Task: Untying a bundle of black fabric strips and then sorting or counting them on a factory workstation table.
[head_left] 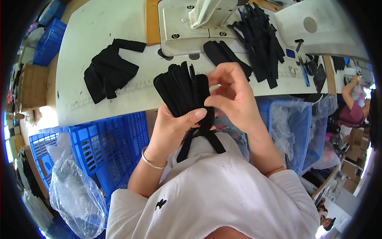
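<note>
My left hand grips a fanned bundle of black fabric strips with rounded ends, its thumb pressed across the lower part. At the bundle's right edge, the thumb and fingers of my right hand close on the outermost strip. Straps of black fabric hang below the bundle against my lap. A few flat black strips lie on the white table just beyond my right hand. To the left on the table lies a crumpled black fabric piece.
The base of a sewing machine stands at the far middle. A heap of black strips lies right of it, then blue-handled snips. Blue crates and a blue plastic bin flank me. Another person is at far right.
</note>
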The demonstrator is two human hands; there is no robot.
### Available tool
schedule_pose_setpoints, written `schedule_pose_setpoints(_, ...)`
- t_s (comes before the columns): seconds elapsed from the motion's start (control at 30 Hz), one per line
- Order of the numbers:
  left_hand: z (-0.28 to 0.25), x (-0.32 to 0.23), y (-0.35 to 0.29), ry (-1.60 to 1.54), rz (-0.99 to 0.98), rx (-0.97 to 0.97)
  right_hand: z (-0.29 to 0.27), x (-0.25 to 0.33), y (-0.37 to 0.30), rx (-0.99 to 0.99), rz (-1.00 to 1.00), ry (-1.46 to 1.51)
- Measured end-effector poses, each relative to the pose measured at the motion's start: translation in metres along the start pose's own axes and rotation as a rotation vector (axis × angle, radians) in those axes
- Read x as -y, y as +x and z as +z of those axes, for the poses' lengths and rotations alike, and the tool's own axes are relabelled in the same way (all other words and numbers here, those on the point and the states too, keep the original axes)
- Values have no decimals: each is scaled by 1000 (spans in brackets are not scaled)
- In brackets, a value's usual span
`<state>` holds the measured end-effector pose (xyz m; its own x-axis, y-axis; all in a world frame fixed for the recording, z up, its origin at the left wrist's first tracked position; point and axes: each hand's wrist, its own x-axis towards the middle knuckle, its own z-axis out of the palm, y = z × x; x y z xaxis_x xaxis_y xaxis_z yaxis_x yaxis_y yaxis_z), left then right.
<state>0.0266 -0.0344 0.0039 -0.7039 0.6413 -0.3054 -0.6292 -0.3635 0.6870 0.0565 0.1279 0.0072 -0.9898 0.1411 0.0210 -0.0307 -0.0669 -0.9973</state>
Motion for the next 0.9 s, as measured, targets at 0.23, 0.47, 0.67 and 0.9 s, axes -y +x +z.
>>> schedule_pose_setpoints(0.23,-4,4,-2,23,49,-41,-4,17,-3,55,16,-257)
schedule_pose_setpoints(0.47,2,0,-3,112,63,-66,-4,22,-3,32,93,-236)
schedule_pose_setpoints(0.67,-9,8,-1,45,57,-60,2,24,-4,-41,80,-157)
schedule_pose_setpoints(0.9,-5,11,-1,33,77,-35,1,18,-1,1,-59,-426)
